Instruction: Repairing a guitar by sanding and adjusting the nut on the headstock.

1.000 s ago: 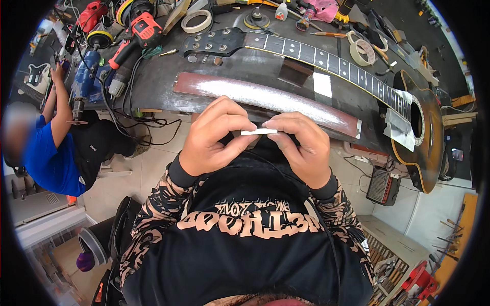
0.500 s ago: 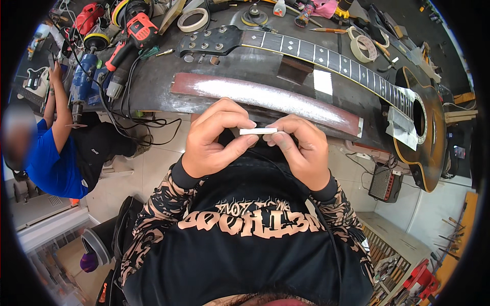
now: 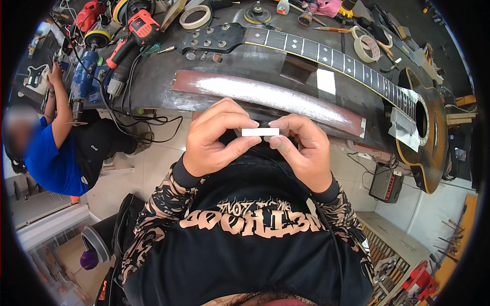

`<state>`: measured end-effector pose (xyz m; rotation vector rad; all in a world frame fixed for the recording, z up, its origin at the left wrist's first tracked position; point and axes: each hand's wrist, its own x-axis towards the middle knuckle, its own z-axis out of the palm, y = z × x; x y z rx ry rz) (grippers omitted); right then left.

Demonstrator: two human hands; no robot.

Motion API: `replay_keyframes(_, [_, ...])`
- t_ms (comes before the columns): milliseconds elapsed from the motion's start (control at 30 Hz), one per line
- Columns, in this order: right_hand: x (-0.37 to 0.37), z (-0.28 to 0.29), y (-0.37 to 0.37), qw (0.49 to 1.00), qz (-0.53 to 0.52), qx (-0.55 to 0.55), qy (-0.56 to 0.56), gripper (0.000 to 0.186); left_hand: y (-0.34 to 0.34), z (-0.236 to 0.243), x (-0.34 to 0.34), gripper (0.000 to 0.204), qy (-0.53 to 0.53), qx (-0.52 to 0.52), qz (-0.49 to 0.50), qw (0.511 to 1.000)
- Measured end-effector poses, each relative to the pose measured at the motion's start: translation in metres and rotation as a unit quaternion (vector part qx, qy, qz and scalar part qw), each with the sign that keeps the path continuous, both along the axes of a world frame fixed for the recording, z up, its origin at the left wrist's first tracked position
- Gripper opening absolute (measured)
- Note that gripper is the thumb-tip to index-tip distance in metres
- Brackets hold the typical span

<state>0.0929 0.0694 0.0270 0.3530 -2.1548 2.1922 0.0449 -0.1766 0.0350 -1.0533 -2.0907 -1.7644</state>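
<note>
A small white strip (image 3: 260,131), flat, narrow and straight, plain in colour, about as long as the gap between the two hands. Held level in front of the chest, just below the near edge of the dark workbench (image 3: 153,81). Left hand (image 3: 214,137) closed narrow on its left end, thumb under and forefinger over. Right hand (image 3: 301,150) pinching the right end in the same manner, fingers curled tight. Both ends hidden under the fingertips; only the middle part visible.

Just beyond the hands, on the bench, a long reddish-brown sanding board (image 3: 265,97) covered with white dust along its middle. Behind it, an acoustic guitar (image 3: 423,127) lying across the bench, headstock to the left, dark sunburst body to the right, white paper pieces stuck near the sound hole. Rolls of tape (image 3: 195,17) and a red-black power tool (image 3: 133,30) at the far left part, with black cables hanging over the edge. At the left, another person in a blue shirt (image 3: 46,158), sitting low near the floor. Nothing between the hands and the strip.
</note>
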Motion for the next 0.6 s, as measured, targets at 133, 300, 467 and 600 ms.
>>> replay_keyframes(133, [-0.001,0.0,0.0,1.0,-0.004,0.014,0.019,0.018,0.0,0.001,0.001,0.032,0.012,-0.002,-0.002,1.0])
replay_keyframes(300, [0.001,-0.002,-0.001,1.0,-0.007,-0.007,0.026,0.015,-0.004,0.004,0.002,0.032,0.025,-0.009,0.005,1.0])
replay_keyframes(467, [0.001,0.007,-0.001,0.999,-0.003,0.022,0.022,0.011,-0.008,0.006,0.002,0.031,0.032,-0.008,0.002,0.999])
replay_keyframes(600, [0.002,0.008,-0.001,1.0,-0.009,0.021,0.021,0.011,-0.008,0.007,0.001,0.031,0.039,-0.015,0.005,0.999])
